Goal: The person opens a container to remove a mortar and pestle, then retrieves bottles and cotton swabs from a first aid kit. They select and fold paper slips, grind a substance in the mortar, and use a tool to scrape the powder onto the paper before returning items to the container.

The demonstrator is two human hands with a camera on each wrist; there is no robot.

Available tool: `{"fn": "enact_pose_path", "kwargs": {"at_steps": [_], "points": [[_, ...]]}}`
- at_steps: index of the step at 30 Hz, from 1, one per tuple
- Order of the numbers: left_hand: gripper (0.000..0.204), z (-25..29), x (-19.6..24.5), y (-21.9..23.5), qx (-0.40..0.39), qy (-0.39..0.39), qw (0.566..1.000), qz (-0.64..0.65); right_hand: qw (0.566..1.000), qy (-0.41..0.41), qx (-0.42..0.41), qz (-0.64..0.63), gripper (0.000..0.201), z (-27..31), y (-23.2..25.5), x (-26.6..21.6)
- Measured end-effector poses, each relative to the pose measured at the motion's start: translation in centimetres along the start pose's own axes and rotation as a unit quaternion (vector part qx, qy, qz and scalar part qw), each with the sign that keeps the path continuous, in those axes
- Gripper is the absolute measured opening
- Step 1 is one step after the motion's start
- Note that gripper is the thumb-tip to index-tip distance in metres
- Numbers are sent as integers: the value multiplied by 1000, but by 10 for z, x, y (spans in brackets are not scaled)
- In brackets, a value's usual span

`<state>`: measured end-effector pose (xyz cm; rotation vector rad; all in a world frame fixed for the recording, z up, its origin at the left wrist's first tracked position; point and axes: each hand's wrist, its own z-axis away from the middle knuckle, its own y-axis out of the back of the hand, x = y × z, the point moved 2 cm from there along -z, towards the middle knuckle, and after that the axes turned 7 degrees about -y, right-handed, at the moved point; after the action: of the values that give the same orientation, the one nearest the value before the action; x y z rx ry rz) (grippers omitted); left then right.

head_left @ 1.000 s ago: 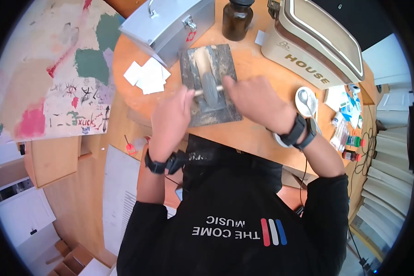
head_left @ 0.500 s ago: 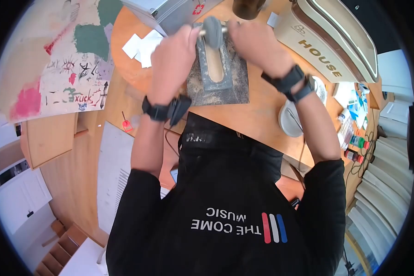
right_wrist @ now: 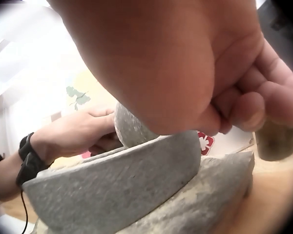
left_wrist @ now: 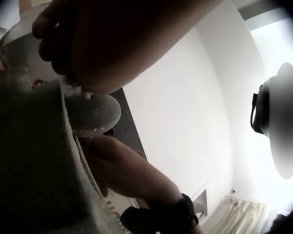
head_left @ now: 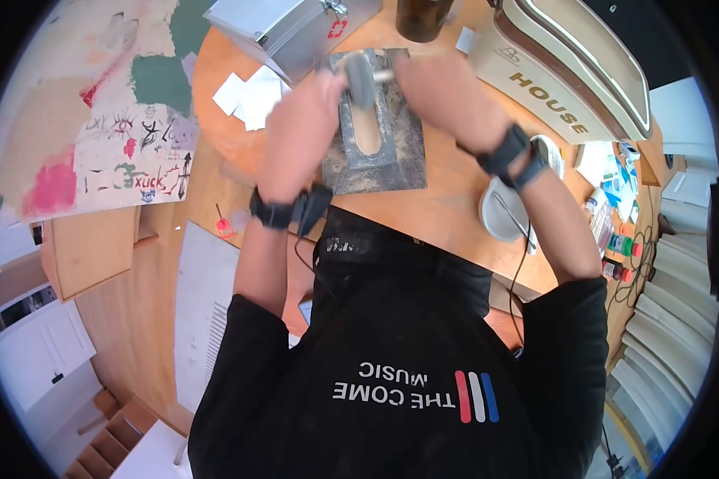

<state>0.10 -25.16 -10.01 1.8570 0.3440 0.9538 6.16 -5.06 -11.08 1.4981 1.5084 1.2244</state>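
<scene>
A grey stone wheel stands at the far part of a long stone trough, whose hollow holds tan material. Beneath the trough lies a dark, dusty slab. My left hand grips one end of the wheel's rod, and my right hand curls round the pale handle on the other side. The left wrist view has the wheel between both hands, beside the trough's dark wall. In the right wrist view, my right hand partly covers the wheel above the trough.
Beyond the slab are a silver case, a dark jar and a cream HOUSE box. White papers lie at the left. A white bowl with a utensil is near the right forearm, with small bottles farther right.
Both hands have rolled the wheel from the trough's near part to its far part, then slightly back toward the body. The head view has shifted too.
</scene>
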Motion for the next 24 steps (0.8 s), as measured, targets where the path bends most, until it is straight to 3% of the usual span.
{"fn": "enact_pose_path", "kwargs": {"at_steps": [2,3,5,7,8,10,13,15,16,17,20,23,24], "points": [[30,38,0,-2,-20,-19,999,42,997,-27,-71,-26,8,33,23,-26],[30,51,-1,-5,21,-61,997,35,995,-44,-85,-36,8,43,33,-32],[32,52,-5,-7,7,-33,999,38,994,-31,-99,-18,8,37,39,-34],[35,20,-24,-14,48,-41,998,28,999,-25,-19,13,8,3,19,-22],[36,0,-21,-6,29,31,999,29,999,-24,24,32,9,-13,10,-12],[36,-8,-13,2,17,24,999,26,999,-13,37,4,9,-23,4,-2],[35,29,-12,0,1,-17,999,39,1000,-4,-5,-4,8,14,17,-23],[34,49,-15,-3,2,-46,998,47,997,-61,-49,-22,7,35,35,-44],[35,50,-15,-6,-7,-20,998,56,996,-67,-59,-26,8,29,35,-43],[36,44,-19,-9,12,-17,999,45,994,-75,-73,-33,8,25,34,-44],[40,-1,-24,-3,47,-8,999,5,996,-65,51,-37,8,-19,-1,-16],[43,-23,-14,22,29,-7,999,15,999,-51,-16,-5,10,-37,17,-2],[43,-22,-14,30,29,-30,998,50,999,-52,12,0,10,-32,26,-4]]}}
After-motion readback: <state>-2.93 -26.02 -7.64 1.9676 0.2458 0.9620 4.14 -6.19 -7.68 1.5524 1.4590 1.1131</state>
